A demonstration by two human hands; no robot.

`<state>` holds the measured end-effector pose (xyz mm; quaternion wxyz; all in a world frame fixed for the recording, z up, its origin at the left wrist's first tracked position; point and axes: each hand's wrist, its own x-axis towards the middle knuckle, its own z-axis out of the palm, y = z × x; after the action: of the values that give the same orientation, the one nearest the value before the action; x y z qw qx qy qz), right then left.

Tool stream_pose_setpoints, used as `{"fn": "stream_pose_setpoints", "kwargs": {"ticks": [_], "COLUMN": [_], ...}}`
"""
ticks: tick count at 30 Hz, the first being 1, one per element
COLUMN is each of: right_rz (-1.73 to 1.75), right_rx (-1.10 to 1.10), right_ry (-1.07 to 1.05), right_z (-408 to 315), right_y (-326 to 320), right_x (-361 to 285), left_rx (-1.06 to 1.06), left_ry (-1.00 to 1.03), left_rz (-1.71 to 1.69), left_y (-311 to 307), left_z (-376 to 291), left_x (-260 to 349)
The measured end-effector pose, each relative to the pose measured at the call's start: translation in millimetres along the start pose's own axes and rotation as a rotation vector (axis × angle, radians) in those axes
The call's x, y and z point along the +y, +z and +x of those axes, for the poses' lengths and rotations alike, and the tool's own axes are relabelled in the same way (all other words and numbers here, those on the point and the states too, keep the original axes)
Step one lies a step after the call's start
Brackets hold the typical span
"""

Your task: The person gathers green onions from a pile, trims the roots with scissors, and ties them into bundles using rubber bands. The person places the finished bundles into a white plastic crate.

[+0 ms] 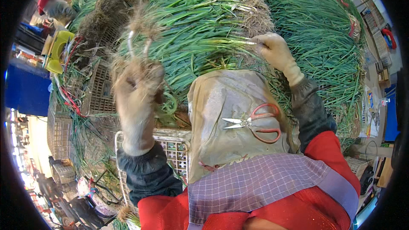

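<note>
My left hand (136,97), in a soiled glove and blurred by motion, is shut on green onions (130,43) whose white stems and brown roots point up. A looped green leaf hangs beside that hand. At the near right of a large heap of green onions (188,16), my gloved right hand (276,51) pinches the white end of a green onion (236,41). This onion's leaves trail left over the heap. Red-handled scissors (250,123) lie with blades apart on the pale apron cloth (211,102) over my lap.
A second heap of green onions (316,38) lies to the right. Plastic crates stand at left, one holding a mass of roots (104,16). A white crate (174,147) is by my left forearm. Red ties (72,99) and a yellow plastic object (60,52) are farther left. Another person (52,1) is at upper left.
</note>
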<state>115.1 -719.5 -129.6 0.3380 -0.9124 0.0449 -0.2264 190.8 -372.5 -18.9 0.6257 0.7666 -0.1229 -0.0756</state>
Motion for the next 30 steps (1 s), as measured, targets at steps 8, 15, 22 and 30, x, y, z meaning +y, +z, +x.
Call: {"fn": "stream_pose_setpoints", "kwargs": {"ticks": [8,15,22,30], "right_rz": [-0.013,-0.481,-0.552,0.543], "right_rx": [0.023,0.084,0.053,0.066], "right_ry": [-0.236,-0.619,0.462,0.290], "right_z": [-5,-19,-65,-46], "right_y": [-24,-10,-56,45], "right_x": [-53,-34,67,-47], "left_rx": [-0.505,-0.326,-0.313,-0.453], "left_ry": [0.193,0.546,0.135,0.171], "left_rz": [0.209,0.549,0.479,0.240], "left_y": [125,147,99,130], "left_z": [64,37,44,35], "left_x": [-49,-57,-66,-70]}}
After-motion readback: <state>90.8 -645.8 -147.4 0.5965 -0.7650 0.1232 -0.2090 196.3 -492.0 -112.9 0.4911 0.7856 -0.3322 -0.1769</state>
